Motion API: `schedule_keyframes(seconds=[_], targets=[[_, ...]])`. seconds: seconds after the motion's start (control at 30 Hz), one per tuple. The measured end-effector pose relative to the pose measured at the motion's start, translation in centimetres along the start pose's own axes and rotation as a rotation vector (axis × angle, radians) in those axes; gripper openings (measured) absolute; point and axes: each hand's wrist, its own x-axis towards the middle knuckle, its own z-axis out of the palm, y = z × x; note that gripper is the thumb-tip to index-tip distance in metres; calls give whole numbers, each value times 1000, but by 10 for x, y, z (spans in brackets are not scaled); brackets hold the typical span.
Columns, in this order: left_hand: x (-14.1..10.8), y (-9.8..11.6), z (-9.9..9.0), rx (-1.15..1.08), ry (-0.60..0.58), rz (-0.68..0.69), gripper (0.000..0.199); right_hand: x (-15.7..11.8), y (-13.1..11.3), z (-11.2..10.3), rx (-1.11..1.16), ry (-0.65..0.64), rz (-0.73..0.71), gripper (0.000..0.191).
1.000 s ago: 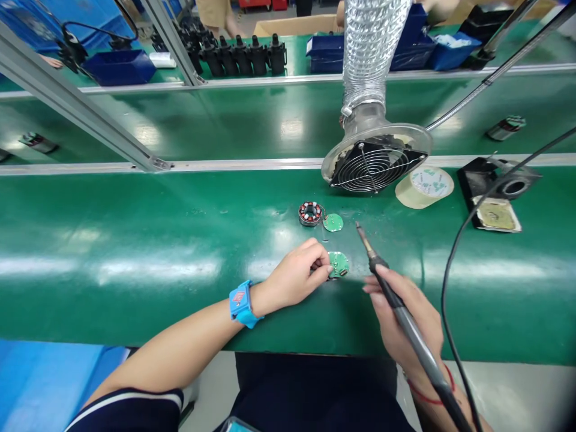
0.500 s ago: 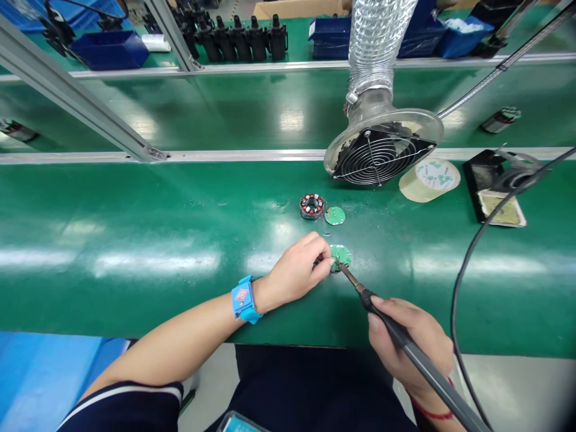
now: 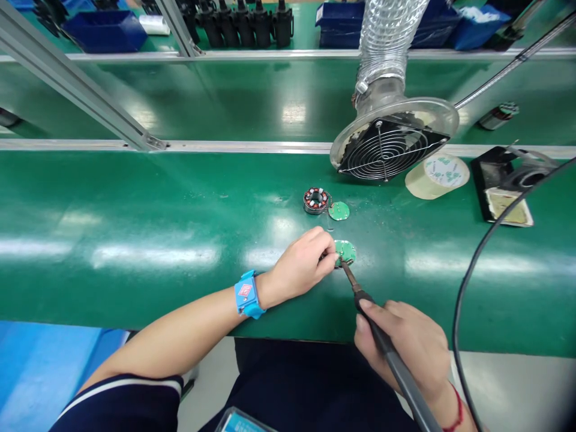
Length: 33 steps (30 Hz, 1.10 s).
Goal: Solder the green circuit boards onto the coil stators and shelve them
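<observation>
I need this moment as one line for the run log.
left hand: at edge of green board | right hand: gripping soldering iron, tip at same board | coil ring: beside second green board

Not one word or number comes clear from where I'm standing. On the blue wrist strap (image 3: 249, 294), at about seven o'clock, behind the left hand (image 3: 306, 261), I can see a red diamond sign on a pale patch; the strokes inside it are too small to make out. Between two and three o'clock, the pale yellow roll (image 3: 426, 182) shows a white round end with green print, unreadable to me. The blue badge card (image 3: 243, 423), just past six, bears faint pale marks. A dark blue bin (image 3: 341, 27), just past twelve, carries a small white label, illegible too.
</observation>
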Motion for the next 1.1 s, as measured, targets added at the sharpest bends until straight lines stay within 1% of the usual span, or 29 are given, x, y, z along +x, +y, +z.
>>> schedule_keyframes(seconds=[0.3,0.5,0.6,0.67,0.77,0.83,0.9,0.93,1.03,1.07,1.1], targets=[[0,0,0,19,3,9,13,-3,3,-6,51,16,71,19],[0,1,0,34,15,21,13,1,-2,1,22,-4,37,20],[0,1,1,43,21,30,13,3,-4,0,8,-7,47,19],[0,1,1,59,29,31,13,0,-4,-3,-8,3,78,18],[-1,1,3,94,33,27,13,-5,0,-3,-21,57,189,22],[-1,2,5,120,37,22,14,-6,5,1,37,89,273,34],[-1,3,5,132,34,15,15,-2,11,8,127,88,336,46],[-1,3,5,130,25,5,15,1,14,13,162,76,357,49],[-2,4,-4,80,-29,-69,6,12,23,29,194,-11,371,48],[-3,4,-9,62,-67,-99,8,15,25,34,195,-56,367,49],[-4,3,-15,55,-126,-120,17,18,28,38,200,-101,364,50]])
